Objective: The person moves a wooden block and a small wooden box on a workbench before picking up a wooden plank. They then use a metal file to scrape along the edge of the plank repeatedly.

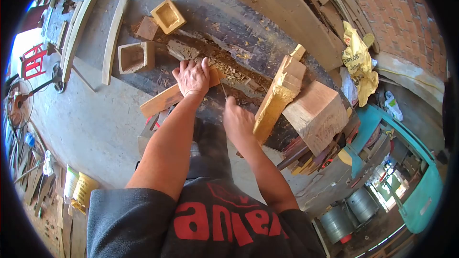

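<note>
My left hand (192, 77) grips a narrow wooden board (162, 101) from above, its fingers bent over the far edge and its thumb apart. The board lies slanted on the dark, worn workbench (191, 2). My right hand (238, 117) is closed around a hand tool whose handle is hidden in the fist. A thin metal blade (223, 89) sticks out of it and meets the board near its right end. The kind of tool cannot be made out. Wood chips (239, 74) fill a rough hollow in the bench just beyond both hands.
Two hollowed wooden blocks, one yellowish (168, 16) and one pale (136, 58), sit at the bench's far left. On the right stand a yellow-sided timber (277, 98) and a large wooden block (318, 114). A curved wooden strip (114, 40) lies left; a fan (19, 99) stands beyond.
</note>
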Demonstrator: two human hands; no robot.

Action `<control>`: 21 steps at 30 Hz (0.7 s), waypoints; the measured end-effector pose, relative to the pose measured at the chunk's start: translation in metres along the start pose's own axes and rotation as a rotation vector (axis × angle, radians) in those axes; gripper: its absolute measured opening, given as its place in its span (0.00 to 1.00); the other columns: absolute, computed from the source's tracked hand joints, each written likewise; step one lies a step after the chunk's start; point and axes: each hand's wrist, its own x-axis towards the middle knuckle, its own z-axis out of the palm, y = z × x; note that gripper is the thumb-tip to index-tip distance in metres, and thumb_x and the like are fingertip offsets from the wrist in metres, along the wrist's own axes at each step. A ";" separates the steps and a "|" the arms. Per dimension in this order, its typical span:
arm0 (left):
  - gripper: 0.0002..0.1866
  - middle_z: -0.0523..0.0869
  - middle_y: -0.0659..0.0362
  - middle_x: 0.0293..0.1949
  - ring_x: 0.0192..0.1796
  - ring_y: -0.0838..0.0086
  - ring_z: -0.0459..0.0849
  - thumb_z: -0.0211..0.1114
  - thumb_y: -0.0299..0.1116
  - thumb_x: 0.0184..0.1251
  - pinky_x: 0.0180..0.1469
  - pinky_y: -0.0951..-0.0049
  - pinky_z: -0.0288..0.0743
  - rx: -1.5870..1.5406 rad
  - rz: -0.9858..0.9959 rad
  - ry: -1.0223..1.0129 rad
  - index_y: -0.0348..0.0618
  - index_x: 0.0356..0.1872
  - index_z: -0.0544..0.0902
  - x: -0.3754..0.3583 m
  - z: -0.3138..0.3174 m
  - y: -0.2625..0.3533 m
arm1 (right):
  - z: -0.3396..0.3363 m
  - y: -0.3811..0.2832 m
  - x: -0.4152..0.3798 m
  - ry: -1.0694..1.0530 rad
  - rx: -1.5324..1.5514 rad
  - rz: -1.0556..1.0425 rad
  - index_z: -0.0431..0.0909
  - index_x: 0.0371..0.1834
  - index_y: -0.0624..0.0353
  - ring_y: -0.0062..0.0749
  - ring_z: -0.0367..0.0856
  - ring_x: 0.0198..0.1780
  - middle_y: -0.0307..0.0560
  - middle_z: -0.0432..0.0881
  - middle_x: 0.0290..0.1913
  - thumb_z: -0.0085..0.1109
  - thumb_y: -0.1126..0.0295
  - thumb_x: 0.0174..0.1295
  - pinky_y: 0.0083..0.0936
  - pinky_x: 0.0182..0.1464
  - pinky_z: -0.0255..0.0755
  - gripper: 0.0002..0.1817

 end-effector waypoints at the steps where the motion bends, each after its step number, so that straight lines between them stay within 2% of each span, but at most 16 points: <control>1: 0.21 0.86 0.63 0.38 0.54 0.67 0.77 0.48 0.48 0.77 0.56 0.58 0.63 -0.010 0.014 0.020 0.51 0.36 0.88 0.000 0.002 -0.001 | -0.003 0.001 -0.006 -0.046 -0.025 0.026 0.68 0.36 0.58 0.49 0.88 0.31 0.56 0.85 0.23 0.50 0.73 0.66 0.40 0.36 0.82 0.02; 3: 0.21 0.86 0.63 0.38 0.53 0.67 0.77 0.49 0.48 0.76 0.55 0.58 0.63 -0.028 0.020 0.028 0.51 0.34 0.88 0.000 0.001 -0.001 | 0.005 0.002 0.009 -0.065 -0.022 0.029 0.69 0.37 0.59 0.50 0.88 0.31 0.57 0.85 0.24 0.49 0.73 0.66 0.41 0.36 0.82 0.02; 6: 0.21 0.86 0.64 0.37 0.52 0.67 0.77 0.50 0.48 0.76 0.54 0.58 0.63 -0.006 0.010 -0.005 0.51 0.33 0.88 0.001 -0.005 0.001 | 0.014 -0.001 0.055 0.041 -0.004 -0.058 0.71 0.39 0.61 0.52 0.88 0.33 0.61 0.85 0.27 0.46 0.74 0.66 0.44 0.36 0.81 0.04; 9: 0.20 0.86 0.64 0.36 0.52 0.69 0.77 0.53 0.48 0.74 0.54 0.58 0.63 -0.025 0.017 0.086 0.50 0.32 0.88 -0.001 0.001 0.001 | 0.014 0.003 0.037 0.030 0.038 -0.043 0.71 0.39 0.61 0.52 0.88 0.33 0.61 0.85 0.27 0.47 0.74 0.66 0.44 0.36 0.81 0.04; 10: 0.19 0.86 0.65 0.36 0.53 0.68 0.77 0.54 0.47 0.73 0.53 0.58 0.63 0.002 0.008 0.075 0.49 0.31 0.88 0.000 0.005 -0.001 | 0.010 0.005 0.020 0.011 0.044 -0.032 0.70 0.40 0.60 0.55 0.87 0.31 0.61 0.85 0.26 0.45 0.70 0.69 0.49 0.35 0.79 0.06; 11: 0.20 0.86 0.64 0.36 0.53 0.68 0.77 0.53 0.47 0.73 0.54 0.57 0.63 -0.031 0.003 0.055 0.47 0.31 0.88 0.000 -0.001 0.001 | 0.004 0.002 0.007 -0.078 0.006 0.031 0.70 0.40 0.60 0.55 0.87 0.30 0.60 0.84 0.25 0.45 0.69 0.69 0.50 0.34 0.79 0.06; 13: 0.23 0.86 0.61 0.39 0.55 0.66 0.76 0.51 0.49 0.75 0.56 0.56 0.62 -0.056 0.007 0.007 0.48 0.31 0.89 0.000 -0.002 0.000 | 0.000 -0.004 0.001 -0.136 -0.055 0.074 0.70 0.40 0.61 0.51 0.88 0.34 0.61 0.86 0.29 0.45 0.71 0.68 0.43 0.36 0.81 0.05; 14: 0.23 0.86 0.61 0.39 0.55 0.66 0.76 0.51 0.49 0.75 0.56 0.56 0.62 -0.066 0.009 0.004 0.48 0.31 0.89 0.001 -0.002 0.003 | 0.004 -0.003 0.010 -0.135 -0.062 0.081 0.70 0.40 0.61 0.51 0.88 0.34 0.61 0.86 0.29 0.45 0.71 0.68 0.43 0.36 0.81 0.05; 16: 0.22 0.86 0.61 0.38 0.55 0.66 0.76 0.52 0.48 0.74 0.55 0.56 0.62 -0.067 -0.004 -0.013 0.48 0.30 0.89 0.001 -0.005 0.002 | 0.016 -0.004 0.040 0.008 -0.034 -0.029 0.70 0.40 0.61 0.52 0.88 0.33 0.59 0.86 0.29 0.45 0.72 0.69 0.43 0.36 0.81 0.05; 19: 0.21 0.85 0.64 0.36 0.52 0.67 0.77 0.50 0.46 0.74 0.54 0.57 0.63 -0.012 0.014 0.017 0.48 0.30 0.88 0.002 -0.002 0.000 | 0.014 -0.005 0.056 -0.029 -0.054 -0.003 0.70 0.40 0.61 0.52 0.88 0.33 0.59 0.86 0.29 0.44 0.72 0.69 0.43 0.36 0.81 0.05; 21: 0.21 0.85 0.63 0.37 0.52 0.67 0.77 0.50 0.46 0.74 0.53 0.58 0.63 -0.045 0.025 0.008 0.50 0.31 0.88 0.001 -0.005 0.002 | 0.000 -0.002 0.028 -0.009 -0.043 -0.010 0.71 0.40 0.61 0.52 0.88 0.34 0.60 0.86 0.29 0.45 0.72 0.69 0.43 0.37 0.81 0.06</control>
